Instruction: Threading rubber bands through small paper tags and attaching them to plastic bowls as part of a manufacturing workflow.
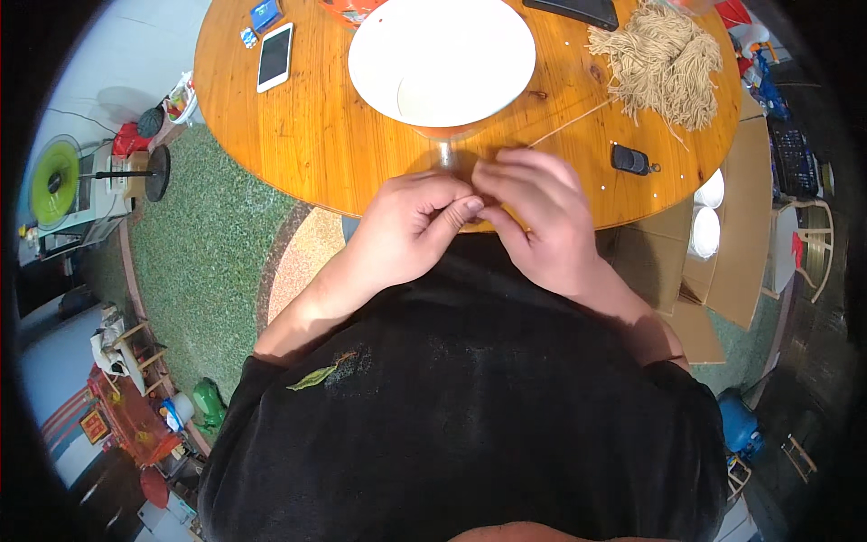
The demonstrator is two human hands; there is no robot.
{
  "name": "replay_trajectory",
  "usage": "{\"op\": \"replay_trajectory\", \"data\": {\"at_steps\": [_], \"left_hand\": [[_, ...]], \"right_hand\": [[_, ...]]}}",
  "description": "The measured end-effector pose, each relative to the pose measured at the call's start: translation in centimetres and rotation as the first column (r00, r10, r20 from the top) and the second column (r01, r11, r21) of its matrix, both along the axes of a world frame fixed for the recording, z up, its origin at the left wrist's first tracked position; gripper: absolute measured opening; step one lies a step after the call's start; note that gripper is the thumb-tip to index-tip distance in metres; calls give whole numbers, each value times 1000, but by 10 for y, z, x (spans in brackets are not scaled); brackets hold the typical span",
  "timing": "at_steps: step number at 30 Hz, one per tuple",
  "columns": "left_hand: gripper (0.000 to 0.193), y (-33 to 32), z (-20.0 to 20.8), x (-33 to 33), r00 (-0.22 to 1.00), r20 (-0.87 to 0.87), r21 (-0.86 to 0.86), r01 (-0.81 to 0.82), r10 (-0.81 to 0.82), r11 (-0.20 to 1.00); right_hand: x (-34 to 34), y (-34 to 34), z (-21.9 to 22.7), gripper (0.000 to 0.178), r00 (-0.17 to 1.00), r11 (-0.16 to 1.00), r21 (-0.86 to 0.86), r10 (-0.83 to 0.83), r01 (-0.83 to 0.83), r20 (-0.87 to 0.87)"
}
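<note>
At the near edge of the round wooden table, my left hand (417,221) is closed, its thumb pressed against the index finger. What it pinches is too small to make out. Close against it, my right hand (545,215) has its fingers bent inward, slightly blurred, with the thumb near the left thumb tip. From the heap of tan strands (666,65) at the back right, a single tan strand (571,121) runs to my right hand and vanishes behind its fingers. Just beyond both hands stands a large white bowl-like container (442,54).
On the wooden table (316,135) lie a white phone (275,58), a blue packet (265,15), a black key fob (630,160) and a dark flat object (578,9). Cardboard (736,244) and white round containers (704,231) are at the right. A fan (56,181) stands at the left.
</note>
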State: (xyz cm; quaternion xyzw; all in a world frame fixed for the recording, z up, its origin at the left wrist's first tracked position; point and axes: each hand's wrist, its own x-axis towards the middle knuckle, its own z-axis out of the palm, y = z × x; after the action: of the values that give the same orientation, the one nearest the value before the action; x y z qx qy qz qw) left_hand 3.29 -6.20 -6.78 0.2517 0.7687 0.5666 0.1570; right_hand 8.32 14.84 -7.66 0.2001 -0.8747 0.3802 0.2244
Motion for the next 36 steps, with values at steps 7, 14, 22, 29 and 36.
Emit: {"op": "replay_trajectory", "data": {"at_steps": [7, 14, 22, 29, 36], "left_hand": [[11, 0, 10, -11, 955, -250, -147, 126, -160, 981], [44, 33, 49, -37, 545, -837, -39, -136, 42, 990], [32, 55, 54, -81, 898, -412, -489, -74, -156, 869], [15, 27, 67, -74, 994, -105, -104, 32, -43, 994], [11, 13, 59, -74, 1000, -18, 21, 21, -21, 1000]], "right_hand": [[2, 3, -9, 17, 999, 994, -107, -1, -3, -33], [-5, 16, -18, 3, 957, 754, -602, -128, 264, 260], [-50, 21, -29, 10, 939, 400, -874, 81, 276, 333], [-44, 9, -23, 4, 986, 602, -793, 57, 92, 158], [-37, 0, -19, 6, 997, 797, -598, -56, 79, 57]]}}
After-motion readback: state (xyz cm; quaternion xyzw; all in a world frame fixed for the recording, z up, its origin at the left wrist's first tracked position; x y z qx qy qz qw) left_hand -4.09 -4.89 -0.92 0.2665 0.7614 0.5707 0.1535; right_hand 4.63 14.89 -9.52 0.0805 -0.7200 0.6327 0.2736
